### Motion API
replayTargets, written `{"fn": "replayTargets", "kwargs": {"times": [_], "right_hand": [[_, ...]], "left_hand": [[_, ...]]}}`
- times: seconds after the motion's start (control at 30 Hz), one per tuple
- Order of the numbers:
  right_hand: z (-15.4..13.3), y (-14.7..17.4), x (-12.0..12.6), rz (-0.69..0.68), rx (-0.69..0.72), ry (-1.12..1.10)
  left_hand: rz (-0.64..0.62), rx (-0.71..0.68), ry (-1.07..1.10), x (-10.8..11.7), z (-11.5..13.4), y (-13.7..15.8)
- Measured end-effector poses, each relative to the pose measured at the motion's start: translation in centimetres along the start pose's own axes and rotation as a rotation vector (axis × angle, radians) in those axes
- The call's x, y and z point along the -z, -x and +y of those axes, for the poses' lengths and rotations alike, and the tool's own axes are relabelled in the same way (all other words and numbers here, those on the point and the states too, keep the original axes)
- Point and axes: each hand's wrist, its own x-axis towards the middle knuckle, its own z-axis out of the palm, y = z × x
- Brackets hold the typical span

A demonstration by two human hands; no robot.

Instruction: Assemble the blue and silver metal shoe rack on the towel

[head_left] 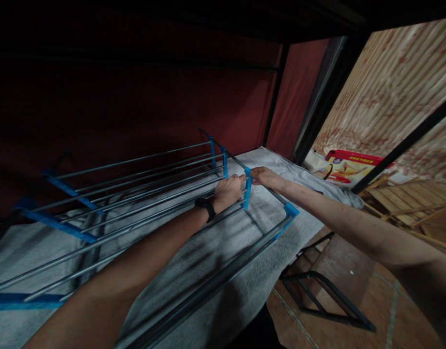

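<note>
A metal rack with grey rods (pixel 146 213) and blue plastic brackets lies across a grey towel-like cloth (pixel 223 257). My left hand (pixel 229 190), with a dark watch on its wrist, is closed around a rod near the right end of the rack. Beside it, my right hand (pixel 262 177) pinches the top of a blue bracket (pixel 248 189) where it meets the dark end bar. Another blue bracket (pixel 291 210) sits at the near corner of that bar. The undersides of my fingers are hidden.
Behind the rack stands a dark red panel (pixel 153 106) in a black frame. To the right are a red and yellow box (pixel 357 167), wooden slatted pieces (pixel 411 203) and a black metal-framed seat (pixel 339 271) on the tiled floor. Corrugated sheeting rises behind them.
</note>
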Motion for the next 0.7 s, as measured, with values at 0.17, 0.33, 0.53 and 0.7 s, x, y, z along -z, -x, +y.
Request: {"fn": "replayTargets", "kwargs": {"times": [0.17, 0.33, 0.53, 0.7], "right_hand": [[0.5, -0.3, 0.0, 0.017, -0.001, -0.003], [0.4, -0.2, -0.1, 0.018, 0.002, 0.009], [0.2, 0.4, -0.1, 0.024, -0.009, 0.024], [1.2, 0.1, 0.6, -0.021, 0.021, 0.018]], "left_hand": [[0.033, -0.015, -0.028, -0.1, 0.1, 0.1], [-0.007, -0.020, -0.032, 0.2, 0.3, 0.1], [-0.022, -0.009, 0.009, 0.6, 0.6, 0.1], [-0.002, -0.029, 0.021, 0.9, 1.1, 0.6]]}}
